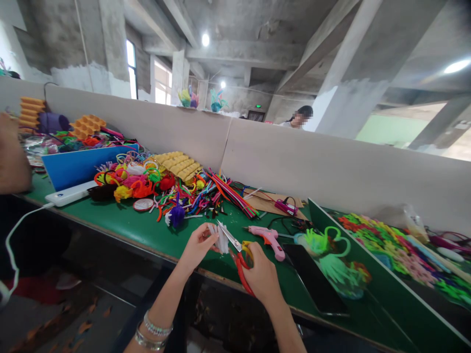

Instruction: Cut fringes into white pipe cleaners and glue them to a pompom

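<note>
My left hand [199, 245] pinches a small bundle of white fuzzy strips [222, 241] above the front edge of the green table. In my right hand [260, 272] is a pair of scissors [243, 269] with red and yellow handles, my fingers wrapped round them. The metal blades point up and left and lie against the white bundle; whether they are parted is too small to tell. Just beyond my right hand, a pink glue gun [268, 239] rests on the table, its nozzle toward the left.
Colourful pipe cleaners [235, 193] are heaped at the back left, near a blue panel [86, 165] and white power strip [71, 194]. Rightward are a dark tablet [315, 279], green fuzzy pieces [340, 269] and a low divider [390, 282]. Another person's arm [13, 159] is far left.
</note>
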### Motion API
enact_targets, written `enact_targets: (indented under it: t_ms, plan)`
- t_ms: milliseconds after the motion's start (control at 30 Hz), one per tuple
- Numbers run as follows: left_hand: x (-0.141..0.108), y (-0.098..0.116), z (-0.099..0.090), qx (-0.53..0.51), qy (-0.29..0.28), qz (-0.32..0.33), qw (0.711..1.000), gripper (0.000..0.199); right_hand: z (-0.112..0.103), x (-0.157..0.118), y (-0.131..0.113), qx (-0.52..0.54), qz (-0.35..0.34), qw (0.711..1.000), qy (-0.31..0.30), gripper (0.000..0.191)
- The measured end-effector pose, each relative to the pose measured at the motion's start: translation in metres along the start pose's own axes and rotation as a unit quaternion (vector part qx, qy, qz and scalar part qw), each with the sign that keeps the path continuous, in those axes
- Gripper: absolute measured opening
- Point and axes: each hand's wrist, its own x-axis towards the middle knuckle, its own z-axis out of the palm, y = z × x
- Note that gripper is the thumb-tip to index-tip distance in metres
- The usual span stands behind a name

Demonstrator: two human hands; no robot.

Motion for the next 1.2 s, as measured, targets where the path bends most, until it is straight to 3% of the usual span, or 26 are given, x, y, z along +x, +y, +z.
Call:
enact_targets:
  t_ms: [1200]
  plan:
    - [-0.0002, -0.0012, -0.0015, 0.034, -0.019, -0.009, 0.999, 0.031, 0.0021, 0.0004, 0.0027, -0.01, 0.001, 1.0, -0.004, 0.023]
